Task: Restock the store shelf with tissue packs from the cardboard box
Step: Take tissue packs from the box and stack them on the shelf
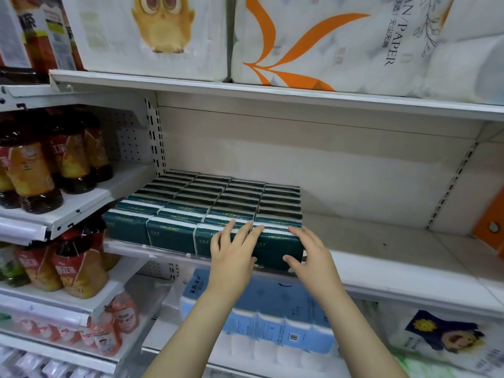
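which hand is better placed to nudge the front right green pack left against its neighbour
Right, probably. The right hand holds the free right end of the front right pack, so it can push leftward; the left hand lies flat on top.

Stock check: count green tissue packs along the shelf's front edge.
4: leftmost pack, second pack, third pack under the left hand, rightmost pack held by the right hand. More rows behind.
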Motion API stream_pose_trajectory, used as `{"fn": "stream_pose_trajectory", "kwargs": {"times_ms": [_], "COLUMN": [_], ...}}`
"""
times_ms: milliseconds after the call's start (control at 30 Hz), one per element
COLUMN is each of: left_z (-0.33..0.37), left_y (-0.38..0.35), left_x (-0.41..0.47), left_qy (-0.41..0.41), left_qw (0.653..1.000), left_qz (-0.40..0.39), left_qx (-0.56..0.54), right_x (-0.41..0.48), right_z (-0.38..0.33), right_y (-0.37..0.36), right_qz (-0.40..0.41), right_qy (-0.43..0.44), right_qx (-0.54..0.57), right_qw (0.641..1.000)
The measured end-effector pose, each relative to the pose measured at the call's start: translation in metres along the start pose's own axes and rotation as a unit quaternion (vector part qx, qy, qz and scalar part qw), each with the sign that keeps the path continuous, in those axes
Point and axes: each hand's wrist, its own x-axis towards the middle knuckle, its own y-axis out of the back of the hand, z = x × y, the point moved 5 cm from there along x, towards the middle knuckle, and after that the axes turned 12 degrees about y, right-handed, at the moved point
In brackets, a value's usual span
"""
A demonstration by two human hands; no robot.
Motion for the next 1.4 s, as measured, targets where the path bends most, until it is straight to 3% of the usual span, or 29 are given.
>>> {"fn": "stream_pose_trajectory", "kwargs": {"times_ms": [333, 500, 633, 767, 900, 1000, 1167, 1400], "left_z": [-0.004, -0.001, -0.004, -0.006, -0.019, -0.034, -0.059, -0.100], "left_y": [-0.009, -0.001, -0.003, 0.006, 0.025, 0.039, 0.054, 0.020], "left_x": [0.013, 0.011, 0.009, 0.007, -0.009, -0.023, -0.049, -0.106], "left_qy": [-0.025, -0.057, -0.063, -0.070, -0.039, -0.007, 0.022, 0.082], "left_qw": [0.996, 0.995, 0.995, 0.996, 0.989, 0.967, 0.935, 0.921], "left_qz": [0.012, -0.009, -0.023, -0.045, -0.039, -0.042, -0.053, -0.094], "left_qx": [0.084, 0.082, 0.074, 0.014, -0.137, -0.252, -0.350, -0.369], "right_x": [-0.003, -0.009, -0.011, -0.014, -0.025, -0.035, -0.057, -0.110], "right_z": [0.002, 0.004, -0.003, -0.005, -0.024, -0.048, -0.085, -0.082], "right_y": [-0.020, -0.024, -0.025, -0.021, -0.011, -0.011, -0.029, -0.089], "right_qz": [-0.034, -0.014, -0.044, 0.002, 0.150, 0.186, 0.168, 0.079], "right_qy": [-0.026, -0.087, -0.112, -0.143, -0.117, -0.086, -0.063, -0.127], "right_qx": [-0.013, 0.102, 0.161, 0.195, 0.199, 0.252, 0.292, 0.331], "right_qw": [0.999, 0.991, 0.980, 0.970, 0.961, 0.946, 0.940, 0.932]}}
